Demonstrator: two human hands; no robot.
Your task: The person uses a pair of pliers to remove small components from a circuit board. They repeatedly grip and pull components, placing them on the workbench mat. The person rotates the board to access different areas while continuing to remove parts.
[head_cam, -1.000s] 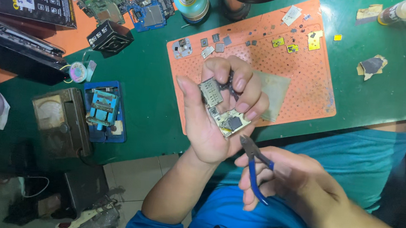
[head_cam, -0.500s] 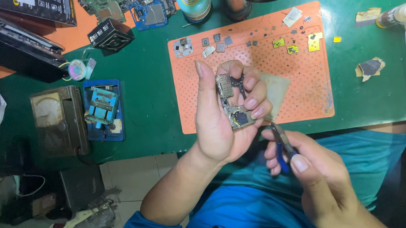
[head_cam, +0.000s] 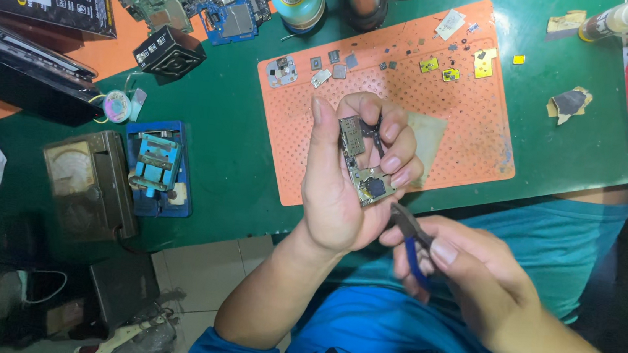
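Gripping a circuit board [head_cam: 361,166], left hand [head_cam: 344,187] clamps it; right hand [head_cam: 465,283] clasps pliers [head_cam: 409,236].

A green bench [head_cam: 240,146] carries an orange perforated mat [head_cam: 473,115], a blue board holder [head_cam: 157,169] and an analog meter [head_cam: 87,181].

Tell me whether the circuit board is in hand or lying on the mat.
In hand: the left hand grips the circuit board above the orange mat.

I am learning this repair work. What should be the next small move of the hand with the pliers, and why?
Probably ease the pliers tip a little up onto the circuit board. The right hand holds them just below the board's lower edge, which the left hand presents steady above the orange mat.
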